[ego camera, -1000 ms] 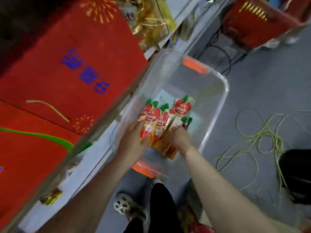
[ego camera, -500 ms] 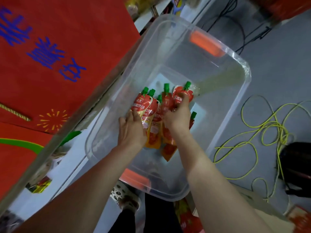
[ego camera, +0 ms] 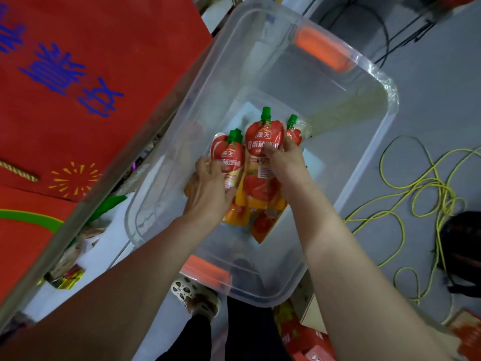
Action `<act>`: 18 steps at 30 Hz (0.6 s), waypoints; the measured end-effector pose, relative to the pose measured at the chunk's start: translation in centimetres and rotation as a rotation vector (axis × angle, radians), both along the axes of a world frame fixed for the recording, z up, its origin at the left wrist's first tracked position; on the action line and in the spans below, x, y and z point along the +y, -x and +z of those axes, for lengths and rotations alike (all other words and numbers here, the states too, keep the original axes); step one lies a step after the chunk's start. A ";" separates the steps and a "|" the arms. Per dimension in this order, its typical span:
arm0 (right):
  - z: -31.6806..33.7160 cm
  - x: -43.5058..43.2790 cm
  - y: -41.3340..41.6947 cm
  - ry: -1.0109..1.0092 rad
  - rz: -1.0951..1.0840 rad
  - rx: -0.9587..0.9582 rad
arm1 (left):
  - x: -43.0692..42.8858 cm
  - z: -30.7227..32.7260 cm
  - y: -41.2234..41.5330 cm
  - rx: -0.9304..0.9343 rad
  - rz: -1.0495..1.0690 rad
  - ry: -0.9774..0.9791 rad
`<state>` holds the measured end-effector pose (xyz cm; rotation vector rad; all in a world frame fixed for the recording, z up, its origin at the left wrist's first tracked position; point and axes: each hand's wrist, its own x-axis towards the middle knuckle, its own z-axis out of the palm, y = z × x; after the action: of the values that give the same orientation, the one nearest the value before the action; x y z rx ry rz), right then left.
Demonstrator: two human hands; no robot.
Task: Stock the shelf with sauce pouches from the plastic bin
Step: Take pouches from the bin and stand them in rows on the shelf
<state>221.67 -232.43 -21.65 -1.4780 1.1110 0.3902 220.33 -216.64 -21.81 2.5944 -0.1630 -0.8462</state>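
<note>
A clear plastic bin (ego camera: 374, 162) with orange handles sits on the floor beside the shelf. Inside it lie several red tomato sauce pouches (ego camera: 263, 157) with green caps. My left hand (ego camera: 208, 186) grips a bunch of pouches on the left, fingers curled round them. My right hand (ego camera: 286, 162) holds the front pouch and others behind it, thumb across its label. The pouch bottoms stick out below both hands. Both hands are inside the bin.
A metal shelf edge (ego camera: 86, 212) runs diagonally at left, with red printed bags (ego camera: 78, 74) on it. Yellow cord (ego camera: 421, 194) and black cables lie on the grey floor at right. A black object (ego camera: 463, 243) sits far right. My shoe (ego camera: 195, 295) is below the bin.
The view has closed in on the bin. Both hands have gathered the spread pouches into two bunches and raised them a little.
</note>
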 end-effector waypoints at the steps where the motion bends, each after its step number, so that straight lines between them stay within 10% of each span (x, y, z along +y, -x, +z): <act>1: 0.2 -0.1 0.2 -0.004 -0.014 -0.011 | -0.3 -0.2 0.2 0.015 0.002 -0.001; 18: 3.2 -1.5 2.7 -0.003 -0.058 -0.108 | -1.9 -1.7 0.1 0.087 0.242 0.058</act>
<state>218.95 -233.98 -18.42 -1.4436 1.0640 0.2681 220.25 -218.50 -23.56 2.4550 0.1460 -0.8496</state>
